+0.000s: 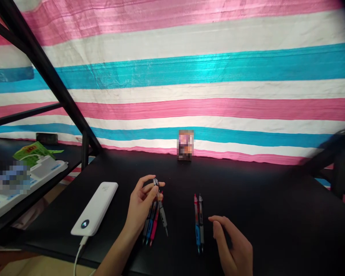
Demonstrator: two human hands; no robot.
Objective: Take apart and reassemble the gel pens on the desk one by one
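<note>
My left hand [142, 199] is closed on a pen [162, 215] with a clear barrel and grey grip, its tip slanting down. Below and beside that hand, several pens lie close together: a dark one [145, 229], a blue one [151, 227] and a pink one [154, 226], their upper ends partly hidden by my fingers. To the right are two more pens side by side, a red-topped pen with a blue grip [197, 224] and a grey-gripped pen [201, 226]. Just right of these rests my right hand [232, 245], loosely open, fingers bent, holding nothing visible.
A white power bank [96, 209] with a plugged-in cable [79, 251] lies left on the black table [261, 191]. A small blurred box [185, 145] stands at the back, before a striped sheet [189, 88]. Far left are a power strip [50, 172] and black metal frame [46, 69].
</note>
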